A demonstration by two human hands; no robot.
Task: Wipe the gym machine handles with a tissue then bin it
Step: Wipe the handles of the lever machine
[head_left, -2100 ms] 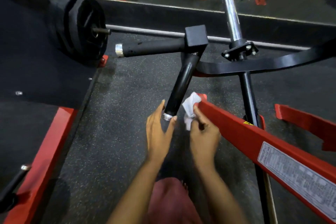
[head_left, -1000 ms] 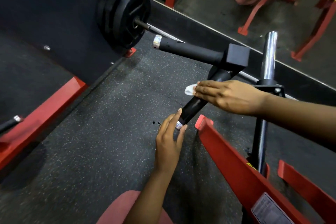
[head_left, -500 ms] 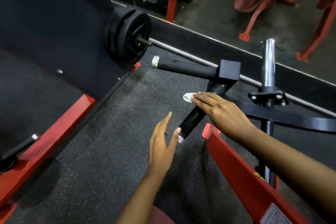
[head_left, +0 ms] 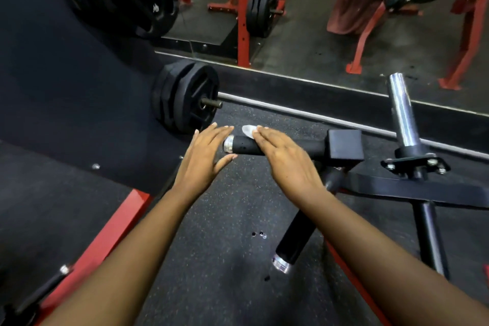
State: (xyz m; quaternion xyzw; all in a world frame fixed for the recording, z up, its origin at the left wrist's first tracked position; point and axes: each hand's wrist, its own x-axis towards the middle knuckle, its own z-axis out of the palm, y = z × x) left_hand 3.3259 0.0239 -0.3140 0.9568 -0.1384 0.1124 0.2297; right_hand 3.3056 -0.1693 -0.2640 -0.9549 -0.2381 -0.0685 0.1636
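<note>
The black horizontal handle (head_left: 244, 146) of the gym machine ends in a silver cap at its left. My right hand (head_left: 284, 157) lies flat over this handle and presses a white tissue (head_left: 248, 130) against it; only a corner of the tissue shows past my fingertips. My left hand (head_left: 205, 156) is spread open at the capped end, fingers apart, cupping around the tip and holding nothing. A second black handle (head_left: 293, 243) slants down toward me below my right forearm, bare.
A black block (head_left: 345, 147) joins the two handles. A chrome weight post (head_left: 401, 111) stands at the right. Black weight plates (head_left: 185, 96) sit on a peg at left. Red frame bars (head_left: 105, 235) run along the speckled rubber floor. A mirror lines the back wall.
Both hands have left the slanted lower handle and moved up to the horizontal one. The tissue went with my right hand. The camera view has lifted.
</note>
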